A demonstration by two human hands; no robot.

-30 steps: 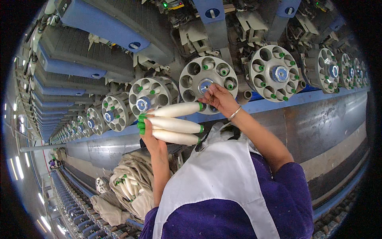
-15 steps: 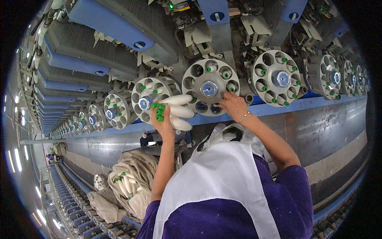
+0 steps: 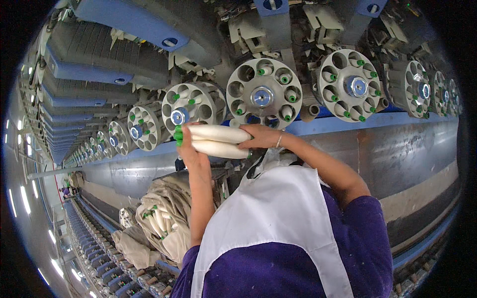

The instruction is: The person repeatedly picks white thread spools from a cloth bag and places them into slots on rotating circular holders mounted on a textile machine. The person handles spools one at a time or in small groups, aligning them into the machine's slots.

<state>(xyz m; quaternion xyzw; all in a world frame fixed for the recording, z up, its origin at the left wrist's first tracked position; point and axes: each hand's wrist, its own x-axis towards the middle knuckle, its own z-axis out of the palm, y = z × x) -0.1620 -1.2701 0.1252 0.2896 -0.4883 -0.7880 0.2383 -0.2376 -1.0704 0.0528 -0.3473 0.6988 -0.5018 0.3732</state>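
Note:
My left hand (image 3: 189, 150) is closed round the green-tipped ends of several white yarn bobbins (image 3: 214, 134), which lie side by side and point to the right. At their other ends my right hand (image 3: 262, 136) has its fingers closed on the bobbins; the exact grip is partly hidden. Just beyond my hands stands a round magazine (image 3: 262, 97) with a blue hub and a ring of pockets. Some of its pockets hold bobbins with green tips showing. Others look vacant, and the lowest ones are partly in shadow.
More round magazines (image 3: 357, 87) run in a row to both sides along a blue rail (image 3: 338, 127). Blue and grey machine housings (image 3: 139, 25) rise behind them. A beige cloth sack (image 3: 174, 198) with more bobbins stands at my lower left. Metal panels (image 3: 387, 154) run below the rail.
My right hand has left the magazine's lower pockets and come down-left onto the ends of the held bobbins. My left hand has moved slightly left. The bobbins now lie closer together.

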